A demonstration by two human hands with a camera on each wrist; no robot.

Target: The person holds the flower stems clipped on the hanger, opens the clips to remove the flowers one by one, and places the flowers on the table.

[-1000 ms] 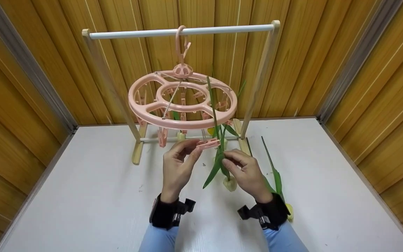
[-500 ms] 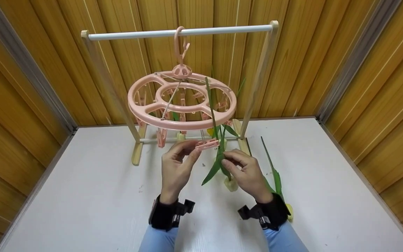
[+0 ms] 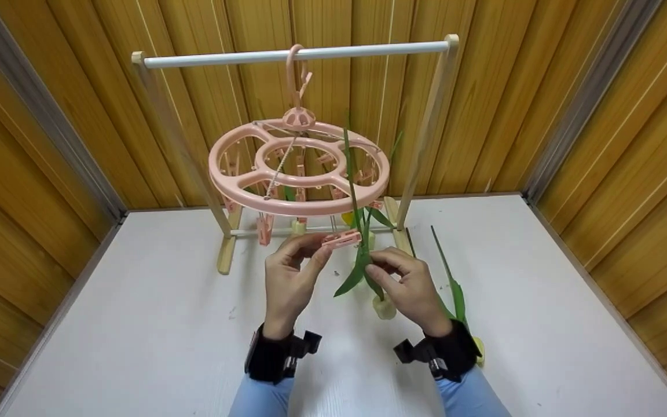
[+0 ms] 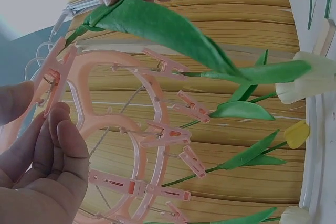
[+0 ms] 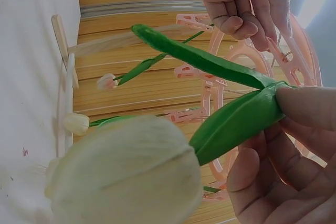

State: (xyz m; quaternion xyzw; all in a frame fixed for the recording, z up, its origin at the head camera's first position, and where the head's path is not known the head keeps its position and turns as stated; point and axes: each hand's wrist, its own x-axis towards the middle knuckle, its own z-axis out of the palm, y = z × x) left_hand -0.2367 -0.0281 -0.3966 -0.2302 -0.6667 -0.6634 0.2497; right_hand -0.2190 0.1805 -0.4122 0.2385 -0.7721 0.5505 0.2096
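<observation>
My left hand [image 3: 290, 285] pinches a pink clothespin [image 3: 342, 239] by its handle end, below the front rim of a round pink drying hanger [image 3: 287, 205]. My right hand [image 3: 407, 284] pinches an artificial white tulip [image 3: 384, 308] at its stem and leaves. The bloom points down, and the bare stem end rises in front of the hanger's rim. In the left wrist view, the clothespin [image 4: 56, 72] has its tip right at the green stem; whether it clamps the stem I cannot tell. The bloom [image 5: 126, 174] fills the lower part of the right wrist view.
The hanger hooks over a white rod [image 3: 223, 58] on a wooden stand [image 3: 426, 139]. Several other tulips hang upside down from its clips, among them a yellow one [image 4: 297, 134]. Another yellow tulip [image 3: 479, 350] lies on the white table [image 3: 154, 324] at the right.
The left hand and clothespin have shifted slightly left, and the hanger has swayed a little left. The tulip's leaf tip has risen slightly. The right hand stays nearly still.
</observation>
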